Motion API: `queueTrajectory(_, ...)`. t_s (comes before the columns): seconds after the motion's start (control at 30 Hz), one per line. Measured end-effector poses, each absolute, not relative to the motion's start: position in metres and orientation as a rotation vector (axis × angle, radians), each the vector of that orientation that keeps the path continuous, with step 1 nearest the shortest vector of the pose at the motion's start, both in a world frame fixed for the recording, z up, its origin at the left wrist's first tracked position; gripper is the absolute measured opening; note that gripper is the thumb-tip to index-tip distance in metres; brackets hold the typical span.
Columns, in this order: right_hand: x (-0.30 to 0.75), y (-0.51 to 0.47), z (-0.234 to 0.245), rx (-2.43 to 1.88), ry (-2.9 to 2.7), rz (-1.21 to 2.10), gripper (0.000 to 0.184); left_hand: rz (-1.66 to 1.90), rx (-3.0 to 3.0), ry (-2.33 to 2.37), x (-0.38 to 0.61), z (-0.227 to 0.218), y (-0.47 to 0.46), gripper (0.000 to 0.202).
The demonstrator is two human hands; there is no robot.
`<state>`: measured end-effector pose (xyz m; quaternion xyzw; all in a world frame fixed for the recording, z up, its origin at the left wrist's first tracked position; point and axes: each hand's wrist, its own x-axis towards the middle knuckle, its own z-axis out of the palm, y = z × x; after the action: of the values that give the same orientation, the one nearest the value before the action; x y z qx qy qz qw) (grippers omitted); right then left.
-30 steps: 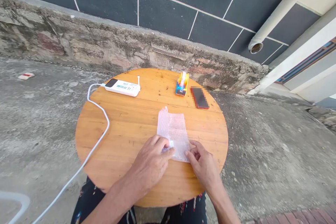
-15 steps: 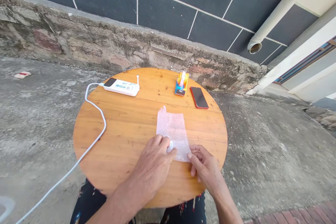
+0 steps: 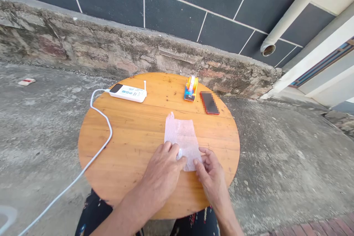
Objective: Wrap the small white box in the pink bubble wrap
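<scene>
A pinkish see-through sheet of bubble wrap lies on the round wooden table in front of me. My left hand rests on its lower left part, fingers curled round a small white object. Only a bit of that object shows between finger and thumb, so its kind is hidden. At the lower right edge of the sheet, my right hand has the wrap between thumb and fingers.
A white power-bank-like device with a white cable sits at the back left. A yellow and blue tape dispenser and a red-edged phone are at the back right. Behind the table runs a stone wall base.
My right hand has shifted slightly left, its fingers now further over the sheet's right edge. My left hand stays in place on the wrap.
</scene>
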<state>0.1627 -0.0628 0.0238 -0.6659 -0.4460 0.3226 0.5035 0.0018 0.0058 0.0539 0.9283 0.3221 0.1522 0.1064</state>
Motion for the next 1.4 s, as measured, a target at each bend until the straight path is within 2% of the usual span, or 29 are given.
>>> queueTrajectory(0.2,0.151,-0.062,0.029,-1.598,-1.173,0.608,0.035,0.434,2.734,0.966,0.003,0.055,0.006,0.020)
queueTrajectory(0.63,0.136,-0.054,0.033,-1.461,-1.106,0.704,0.029,0.620,2.553,0.966,-0.004,0.054,0.004,0.029)
queueTrajectory(0.8,0.132,-0.055,0.032,-1.420,-1.075,0.689,0.026,0.772,2.455,0.941,-0.008,0.047,0.003,0.019)
queueTrajectory(1.13,0.118,-0.056,0.028,-1.512,-1.174,0.433,0.023,0.926,2.453,0.732,-0.015,0.043,0.007,0.020)
queueTrajectory(1.4,0.110,-0.055,0.021,-1.585,-1.203,0.361,0.026,0.943,2.389,0.690,-0.022,0.048,0.003,0.027)
